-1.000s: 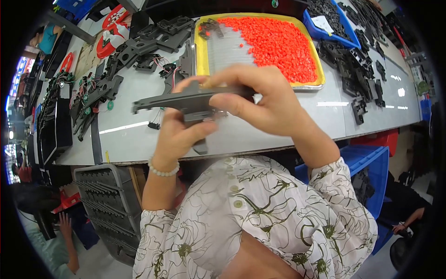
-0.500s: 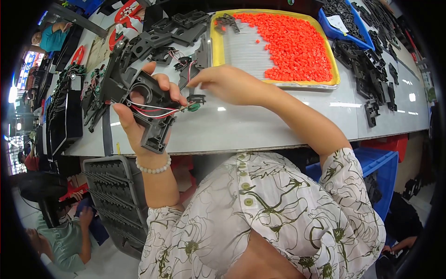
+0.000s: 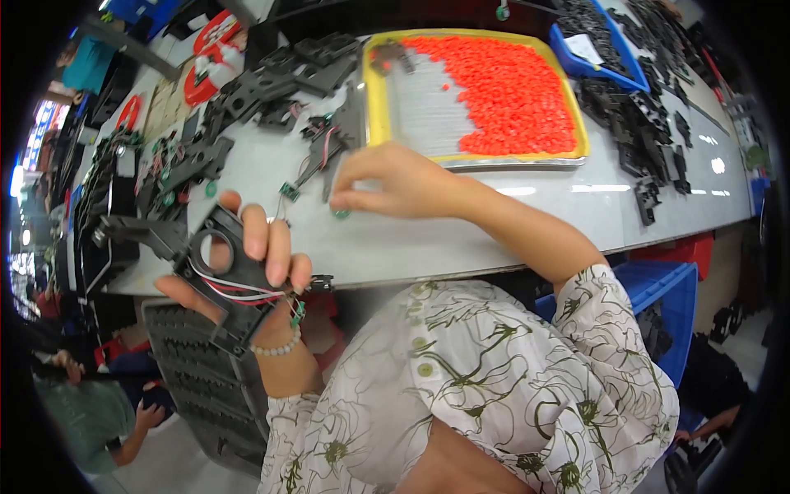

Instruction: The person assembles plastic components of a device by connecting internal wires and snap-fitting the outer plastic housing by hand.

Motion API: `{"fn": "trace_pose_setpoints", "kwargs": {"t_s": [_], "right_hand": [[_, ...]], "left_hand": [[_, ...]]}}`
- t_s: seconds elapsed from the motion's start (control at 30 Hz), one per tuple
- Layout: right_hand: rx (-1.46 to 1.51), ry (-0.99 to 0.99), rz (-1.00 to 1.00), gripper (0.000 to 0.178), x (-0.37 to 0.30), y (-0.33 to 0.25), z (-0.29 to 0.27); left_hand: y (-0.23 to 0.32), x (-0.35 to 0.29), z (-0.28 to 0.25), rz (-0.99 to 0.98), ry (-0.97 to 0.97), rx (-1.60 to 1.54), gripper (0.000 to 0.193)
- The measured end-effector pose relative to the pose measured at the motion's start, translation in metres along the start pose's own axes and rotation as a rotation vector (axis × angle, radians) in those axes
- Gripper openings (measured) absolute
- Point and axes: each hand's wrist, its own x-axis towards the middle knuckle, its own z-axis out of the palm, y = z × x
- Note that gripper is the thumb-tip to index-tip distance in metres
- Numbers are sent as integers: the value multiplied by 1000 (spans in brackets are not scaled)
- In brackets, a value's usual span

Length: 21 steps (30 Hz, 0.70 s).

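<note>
A dark grey plastic housing (image 3: 234, 309) with a round ring opening rests in my left hand (image 3: 276, 247), whose fingers wrap round its edge. Red and white wires cross the housing and end at a small green circuit board (image 3: 298, 313) beside my fingers. My right hand (image 3: 395, 181) is low over the white table, left of centre, its fingers curled in toward the thumb. At its fingertips shows a bit of green (image 3: 341, 214); whether it is pinched or lies beneath them is unclear. Just left of that hand lies another wired grey part (image 3: 317, 156) with a small board (image 3: 289, 192).
A yellow-rimmed tray (image 3: 377, 107) holds many small orange-red pieces. Dark grey parts (image 3: 263, 86) pile up at the back left. A blue bin (image 3: 629, 81) and more black parts (image 3: 629, 140) stand to the right. A grey rack (image 3: 193, 362) is below the table's left edge.
My left hand has brought the housing down and left, nearer the table's front edge, and tilted it. My right hand has drawn slightly toward me, away from the housing. The view has shifted a little.
</note>
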Motion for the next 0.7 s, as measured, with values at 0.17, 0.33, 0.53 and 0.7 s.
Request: {"fn": "trace_pose_setpoints", "kwargs": {"t_s": [0.17, 0.33, 0.53, 0.7], "right_hand": [[1233, -125, -671, 43, -55, -78, -48], [1284, -463, -613, 63, -93, -161, -93], [1236, -313, -657, 54, -117, -167, -99], [1031, -380, -661, 54, -127, -127, -120]], "left_hand": [[-47, 3, -12, -74, 44, -41, 89], [-93, 27, -13, -203, -46, -11, 87], [-124, 41, -12, -234, -13, -34, 92], [-130, 44, -22, -249, 14, 7, 93]]}}
